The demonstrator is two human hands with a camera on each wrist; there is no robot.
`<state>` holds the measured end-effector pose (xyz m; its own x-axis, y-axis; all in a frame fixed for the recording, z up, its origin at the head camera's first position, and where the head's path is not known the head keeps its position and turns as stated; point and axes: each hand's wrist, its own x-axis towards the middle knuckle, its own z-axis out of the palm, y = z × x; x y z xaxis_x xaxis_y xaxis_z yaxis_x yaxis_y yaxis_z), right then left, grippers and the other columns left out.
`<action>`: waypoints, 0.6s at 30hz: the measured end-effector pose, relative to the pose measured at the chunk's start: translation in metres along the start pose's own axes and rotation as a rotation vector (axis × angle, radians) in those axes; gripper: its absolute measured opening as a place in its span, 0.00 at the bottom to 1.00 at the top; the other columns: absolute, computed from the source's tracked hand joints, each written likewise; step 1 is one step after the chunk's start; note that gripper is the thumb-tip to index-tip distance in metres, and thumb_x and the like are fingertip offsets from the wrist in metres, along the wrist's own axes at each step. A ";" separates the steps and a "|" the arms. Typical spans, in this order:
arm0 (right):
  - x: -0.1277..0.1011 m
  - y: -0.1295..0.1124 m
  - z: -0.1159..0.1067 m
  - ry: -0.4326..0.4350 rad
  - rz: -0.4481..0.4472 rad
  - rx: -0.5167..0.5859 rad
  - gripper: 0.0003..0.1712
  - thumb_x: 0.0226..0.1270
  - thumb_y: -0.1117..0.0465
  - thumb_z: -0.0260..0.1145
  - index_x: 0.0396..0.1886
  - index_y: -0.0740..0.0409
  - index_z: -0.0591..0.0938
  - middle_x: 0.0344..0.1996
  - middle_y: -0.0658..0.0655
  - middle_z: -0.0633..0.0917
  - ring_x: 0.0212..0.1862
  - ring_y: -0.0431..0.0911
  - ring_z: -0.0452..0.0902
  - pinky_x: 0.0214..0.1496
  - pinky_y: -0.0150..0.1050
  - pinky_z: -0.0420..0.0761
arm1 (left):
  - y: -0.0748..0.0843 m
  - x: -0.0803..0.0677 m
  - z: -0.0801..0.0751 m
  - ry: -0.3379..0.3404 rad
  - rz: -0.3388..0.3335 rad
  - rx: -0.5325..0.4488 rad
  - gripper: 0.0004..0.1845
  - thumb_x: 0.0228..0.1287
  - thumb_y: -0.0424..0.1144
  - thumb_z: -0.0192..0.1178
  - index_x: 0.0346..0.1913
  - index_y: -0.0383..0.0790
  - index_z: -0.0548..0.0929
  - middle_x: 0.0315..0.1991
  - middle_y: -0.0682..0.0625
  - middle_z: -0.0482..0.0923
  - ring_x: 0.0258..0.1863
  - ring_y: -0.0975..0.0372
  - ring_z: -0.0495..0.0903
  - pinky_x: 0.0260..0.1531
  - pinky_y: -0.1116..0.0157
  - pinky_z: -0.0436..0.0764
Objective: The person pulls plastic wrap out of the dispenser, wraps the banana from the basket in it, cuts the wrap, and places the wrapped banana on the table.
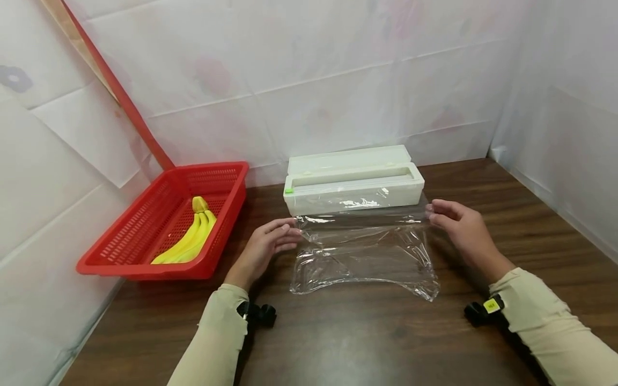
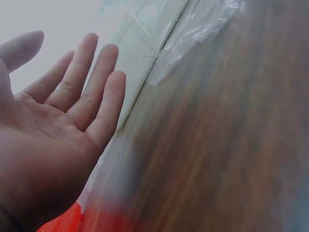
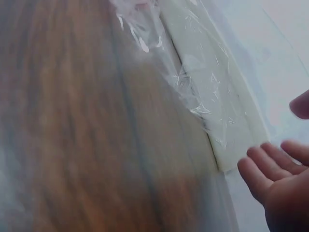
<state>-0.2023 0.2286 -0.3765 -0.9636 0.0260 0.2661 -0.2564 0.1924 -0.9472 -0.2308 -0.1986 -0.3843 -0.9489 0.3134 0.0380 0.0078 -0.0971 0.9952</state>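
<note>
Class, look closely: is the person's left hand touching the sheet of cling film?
Apart. The left wrist view shows the left hand open, bare table between it and the cling film.

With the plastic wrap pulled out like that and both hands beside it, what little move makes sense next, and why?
Probably each hand should pinch its near corner of the plastic wrap. The sheet lies on the table, still running up to the white dispenser box. The left hand and right hand sit open at its two edges, holding nothing, so a grip likely comes before any pulling or tearing.
</note>
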 end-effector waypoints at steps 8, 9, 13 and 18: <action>-0.012 -0.009 -0.003 0.011 -0.033 -0.397 0.27 0.72 0.63 0.65 0.64 0.72 0.71 0.56 0.72 0.78 0.58 0.62 0.75 0.51 0.28 0.74 | 0.005 -0.011 0.000 0.114 -0.044 0.101 0.21 0.75 0.37 0.56 0.64 0.29 0.73 0.55 0.33 0.78 0.48 0.50 0.83 0.49 0.57 0.82; -0.014 -0.009 -0.003 0.006 -0.045 -0.434 0.25 0.71 0.63 0.65 0.62 0.71 0.73 0.53 0.71 0.79 0.56 0.62 0.76 0.50 0.30 0.74 | 0.006 -0.012 0.001 0.141 -0.046 0.140 0.19 0.74 0.37 0.56 0.61 0.29 0.74 0.52 0.33 0.78 0.46 0.51 0.83 0.47 0.58 0.83; -0.022 -0.014 -0.003 -0.099 -0.082 -0.554 0.13 0.68 0.62 0.68 0.48 0.64 0.81 0.41 0.61 0.85 0.43 0.52 0.79 0.41 0.32 0.75 | 0.008 -0.015 0.003 0.115 -0.057 0.361 0.13 0.72 0.36 0.59 0.50 0.28 0.79 0.39 0.38 0.81 0.34 0.54 0.82 0.36 0.61 0.82; -0.029 -0.020 0.006 -0.359 -0.125 -0.557 0.06 0.66 0.61 0.71 0.40 0.56 0.85 0.31 0.47 0.84 0.34 0.41 0.78 0.35 0.34 0.78 | 0.012 -0.021 0.016 -0.194 -0.043 0.678 0.05 0.69 0.38 0.64 0.42 0.40 0.86 0.31 0.47 0.82 0.30 0.58 0.80 0.32 0.61 0.80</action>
<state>-0.1696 0.2182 -0.3665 -0.9195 -0.3380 0.2004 -0.3825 0.6526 -0.6541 -0.2059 -0.1914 -0.3720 -0.8797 0.4729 -0.0506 0.2261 0.5095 0.8303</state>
